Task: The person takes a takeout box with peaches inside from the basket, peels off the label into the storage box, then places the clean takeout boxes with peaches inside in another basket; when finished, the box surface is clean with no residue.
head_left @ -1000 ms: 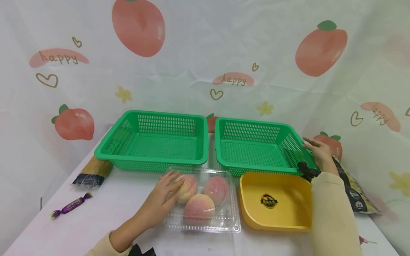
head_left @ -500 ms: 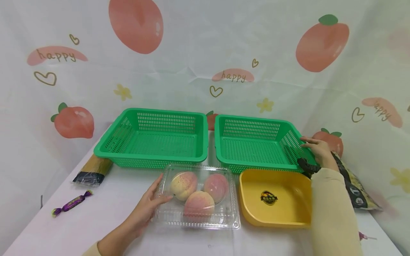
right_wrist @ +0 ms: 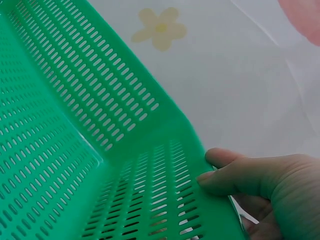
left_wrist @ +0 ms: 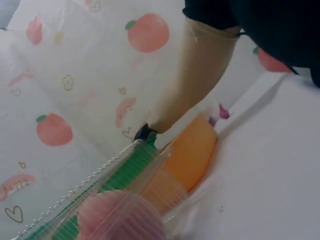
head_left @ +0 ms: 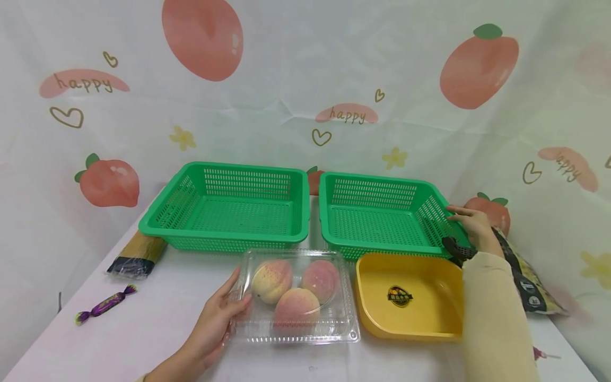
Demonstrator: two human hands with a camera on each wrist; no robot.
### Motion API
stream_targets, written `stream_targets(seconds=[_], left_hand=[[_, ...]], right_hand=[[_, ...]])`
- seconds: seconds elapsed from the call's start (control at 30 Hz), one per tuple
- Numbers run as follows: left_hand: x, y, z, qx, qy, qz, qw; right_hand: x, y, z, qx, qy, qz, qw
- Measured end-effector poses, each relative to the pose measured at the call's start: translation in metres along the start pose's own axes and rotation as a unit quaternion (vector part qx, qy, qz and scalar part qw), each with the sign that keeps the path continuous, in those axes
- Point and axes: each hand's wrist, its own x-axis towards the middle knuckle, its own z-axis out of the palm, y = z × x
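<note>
A clear plastic clamshell box (head_left: 336, 331) with three peaches (head_left: 297, 306) inside lies at the front middle in the head view. My left hand (head_left: 210, 326) grips its left side, thumb along the lid's edge and the other fingers partly hidden behind the box. The left wrist view has one peach (left_wrist: 117, 217) close up through the plastic. At the far right, my right hand (head_left: 474, 225) holds the right rim of the right green basket (head_left: 377, 246). Its thumb (right_wrist: 225, 180) lies over that rim in the right wrist view, with fingers outside the wall.
Left of that basket stands another green basket (head_left: 229, 233). A yellow basin (head_left: 429, 302) sits between the box and my right forearm. A wrapped candy (head_left: 106, 305) and a packet (head_left: 138, 257) lie at left; a black-and-yellow bag (head_left: 532, 286) is at right. A printed curtain (head_left: 267, 63) hangs behind.
My left hand has gone from lying on the lid over a peach to gripping the box's left side. My right hand stays at the basket's rim.
</note>
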Motion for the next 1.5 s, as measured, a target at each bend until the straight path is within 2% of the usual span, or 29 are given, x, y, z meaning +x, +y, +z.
stream_targets(seconds=[0.17,0.27,0.4,0.53,0.63,0.87,1.03,1.27,1.5], left_hand=[[-0.007,-0.002,0.003,-0.007,0.038,0.002,0.9992],[-0.01,-0.003,0.001,-0.023,0.05,0.0,0.9985],[-0.014,-0.006,-0.004,-0.026,0.054,0.009,0.9981],[-0.019,-0.008,-0.01,-0.025,0.052,0.031,0.9978],[-0.02,-0.005,-0.012,-0.045,0.033,0.051,0.9972],[-0.022,0.016,-0.012,-0.108,-0.043,0.092,0.9889],[-0.019,0.04,-0.005,-0.116,-0.077,0.126,0.9821],[-0.008,0.065,0.013,-0.107,-0.083,0.117,0.9838],[0.004,0.075,0.029,-0.113,-0.069,0.099,0.9862]], right_hand=[[0.0,0.0,0.0,0.001,-0.002,-0.002,1.0],[-0.001,0.0,0.0,0.002,-0.005,-0.004,1.0],[-0.002,-0.001,0.001,0.004,-0.003,-0.004,1.0],[-0.002,0.0,0.002,0.01,0.001,-0.003,0.9999],[-0.001,0.001,0.002,0.011,0.004,-0.002,0.9999],[0.0,0.003,0.003,0.006,0.009,-0.006,0.9999],[-0.001,0.003,0.003,0.01,0.006,-0.009,0.9999],[-0.001,0.004,0.002,0.009,0.007,-0.01,0.9999],[-0.004,0.002,0.002,-0.002,-0.003,-0.019,0.9998]])
